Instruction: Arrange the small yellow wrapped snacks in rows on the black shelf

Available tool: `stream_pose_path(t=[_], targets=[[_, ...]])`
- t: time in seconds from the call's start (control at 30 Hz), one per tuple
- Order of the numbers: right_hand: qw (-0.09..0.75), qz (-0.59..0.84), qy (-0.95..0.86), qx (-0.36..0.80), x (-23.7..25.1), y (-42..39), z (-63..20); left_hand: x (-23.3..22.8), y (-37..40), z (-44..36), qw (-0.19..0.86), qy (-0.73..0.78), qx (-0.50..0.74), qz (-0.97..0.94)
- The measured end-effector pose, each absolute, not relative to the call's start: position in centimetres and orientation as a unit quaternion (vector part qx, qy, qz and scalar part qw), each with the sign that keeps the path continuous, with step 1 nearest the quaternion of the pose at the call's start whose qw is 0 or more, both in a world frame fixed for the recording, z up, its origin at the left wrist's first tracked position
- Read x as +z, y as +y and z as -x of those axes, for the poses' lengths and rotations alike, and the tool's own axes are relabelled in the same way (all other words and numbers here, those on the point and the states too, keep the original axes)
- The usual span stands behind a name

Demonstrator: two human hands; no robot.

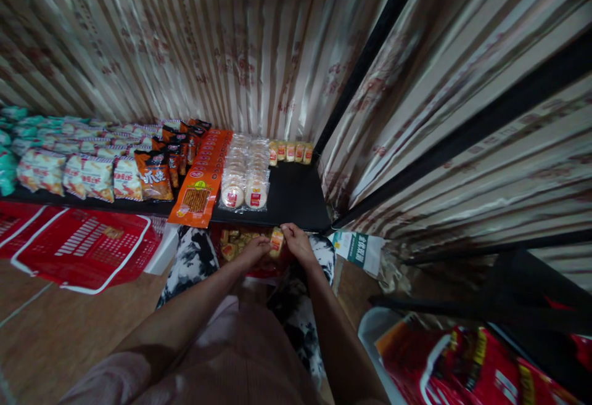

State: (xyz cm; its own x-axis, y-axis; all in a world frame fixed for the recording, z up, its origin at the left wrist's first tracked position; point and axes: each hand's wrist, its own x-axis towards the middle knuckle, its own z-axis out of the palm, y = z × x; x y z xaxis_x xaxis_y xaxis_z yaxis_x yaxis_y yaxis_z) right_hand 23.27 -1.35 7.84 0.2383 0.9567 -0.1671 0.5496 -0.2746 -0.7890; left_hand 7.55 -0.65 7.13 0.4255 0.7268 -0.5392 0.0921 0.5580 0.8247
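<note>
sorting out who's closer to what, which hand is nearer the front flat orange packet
Left. The left hand is right of the front flat orange packet, towards the person; the right hand is farther right, past the small packet.

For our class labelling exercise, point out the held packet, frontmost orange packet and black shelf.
Held packet (276, 242): head view, visible face.
Frontmost orange packet (195, 200): head view, printed front.
Black shelf (296, 194): head view, bare top.

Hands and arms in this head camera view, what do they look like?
The left hand and right hand are bare, without gloves; no watch or bracelet shows. Forearms are uncovered too. A dusty-pink sleeve covers the upper left arm; the right sleeve can't be made out.
</note>
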Motion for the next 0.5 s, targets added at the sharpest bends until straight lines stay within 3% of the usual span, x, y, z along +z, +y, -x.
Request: stream_pose_path(t=[0.3,0.5], targets=[[0.478,0.678,-0.371,0.416,8.3,-1.4,-23.2,8.8,0.4,-9.4,0.714,0.476,0.272,-0.436],[0.513,0.644,-0.335,0.459,8.3,-1.7,-23.5,9.1,1.3,-10.8,0.698,0.489,0.303,-0.425]])
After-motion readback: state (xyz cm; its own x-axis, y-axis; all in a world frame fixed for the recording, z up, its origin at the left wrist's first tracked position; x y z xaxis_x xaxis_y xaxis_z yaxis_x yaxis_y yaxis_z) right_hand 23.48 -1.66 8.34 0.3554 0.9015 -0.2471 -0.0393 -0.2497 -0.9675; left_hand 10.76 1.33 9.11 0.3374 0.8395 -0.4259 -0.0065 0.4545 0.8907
